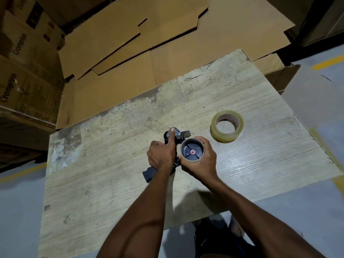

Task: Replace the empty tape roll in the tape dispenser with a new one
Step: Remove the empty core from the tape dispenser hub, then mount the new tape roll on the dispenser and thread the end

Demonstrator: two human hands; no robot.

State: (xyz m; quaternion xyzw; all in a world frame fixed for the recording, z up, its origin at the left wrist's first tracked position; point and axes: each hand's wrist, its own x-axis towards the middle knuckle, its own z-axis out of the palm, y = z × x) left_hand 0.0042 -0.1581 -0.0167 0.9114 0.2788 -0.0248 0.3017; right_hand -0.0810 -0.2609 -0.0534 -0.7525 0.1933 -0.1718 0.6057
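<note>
While both forearms reached in from six o'clock across the worn wooden table (104, 192), the two hands met near the middle of the board on the tape dispenser (177, 140). The left hand (161, 155) was wrapped round the dispenser's body, its index finger stretched straight out toward twelve o'clock and pressed on the metal plate at the front end; the black handle (149, 174) stuck out below the wrist toward seven o'clock. The right hand (200, 161) curled its fingers and thumb closely round the empty tape roll (192, 159), a thin brown cardboard ring that sat around the black spoked hub (192, 151), whose centre showed a small pink-red pin. Whether the ring was fully seated on the hub or partly lifted could not be told. Both wrists were bent slightly inward, thumbs almost touching between the two grips.

The new tape roll (227, 125), clear-yellowish with a brown core, lay flat on the table at about two o'clock from the hands, near but apart from them.

Flattened cardboard sheets (149, 58) leaned beyond the table's far edge toward twelve o'clock. At nine to ten o'clock stood stacked cartons (22, 75) printed with the word "Crompton" running up their sides; smaller print on them was too blurred to read. Yellow floor lines (327, 62) showed at one o'clock on the grey floor
</note>
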